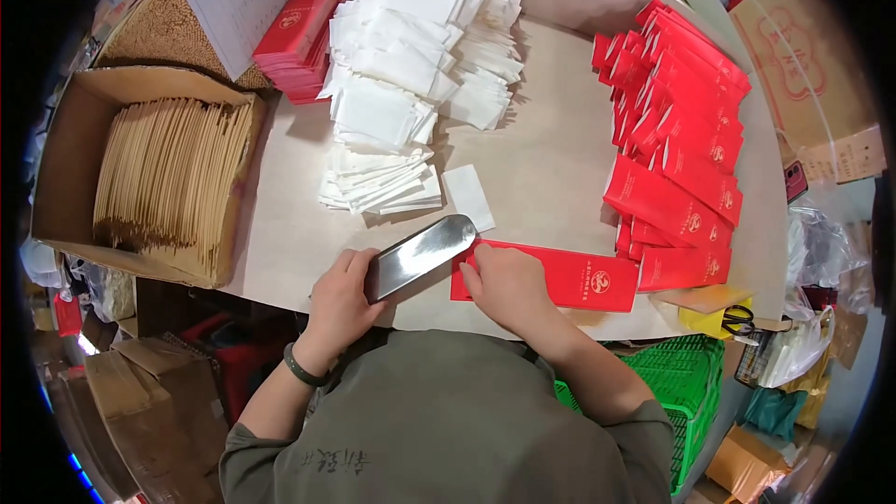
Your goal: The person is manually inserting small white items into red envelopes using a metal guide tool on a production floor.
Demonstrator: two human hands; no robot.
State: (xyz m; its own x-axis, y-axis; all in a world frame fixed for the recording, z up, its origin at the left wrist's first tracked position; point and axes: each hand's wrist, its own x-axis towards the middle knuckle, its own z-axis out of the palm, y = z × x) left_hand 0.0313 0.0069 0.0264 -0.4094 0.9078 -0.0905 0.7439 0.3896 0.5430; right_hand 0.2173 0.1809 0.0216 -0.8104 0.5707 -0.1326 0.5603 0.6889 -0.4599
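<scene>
My left hand is closed around the near end of a shiny metal scoop, a long trough with a rounded tip. That tip points up and right, close to the left end of a flat red paper sleeve. My right hand grips the sleeve at this end, with fingers bent over its edge; the fingertips are partly hidden. Printed with a pale round emblem, the sleeve lies along the table's near edge. Just beyond the scoop's tip is a single white packet. Whether the scoop holds anything cannot be seen.
White packets lie heaped at the back centre. Filled-looking red sleeves overlap on the right. Flat red sleeves are stacked back left, beside a cardboard box of tan strips. Black-handled scissors rest near the right corner, above a green crate.
</scene>
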